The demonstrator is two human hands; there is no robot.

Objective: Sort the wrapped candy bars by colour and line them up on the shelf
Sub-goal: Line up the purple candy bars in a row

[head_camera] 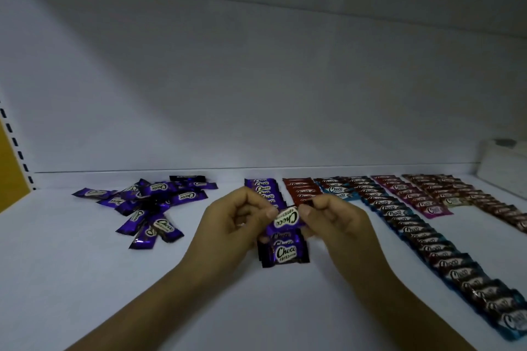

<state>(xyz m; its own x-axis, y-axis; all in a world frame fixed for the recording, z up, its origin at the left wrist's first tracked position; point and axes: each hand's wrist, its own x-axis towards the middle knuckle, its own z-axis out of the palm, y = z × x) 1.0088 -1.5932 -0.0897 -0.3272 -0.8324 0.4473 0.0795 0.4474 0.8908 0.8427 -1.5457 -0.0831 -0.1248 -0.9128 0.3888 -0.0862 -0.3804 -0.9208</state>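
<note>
A purple "Choco" bar (286, 219) hangs just above the purple row (281, 251), tilted. My left hand (236, 225) pinches its left end and my right hand (333, 222) pinches its right end. The purple row runs from the back of the shelf toward me, and my hands hide its middle. A loose pile of purple bars (148, 202) lies to the left on the white shelf (85, 279). To the right lie a short red row (301, 191), a long blue row (445, 256), a pink row (413, 196) and a dark brown row (467, 194).
A white box-like thing (504, 168) stands at the back right corner. A slotted upright and an orange panel (11, 157) close the left side. The shelf's white back wall rises behind the rows.
</note>
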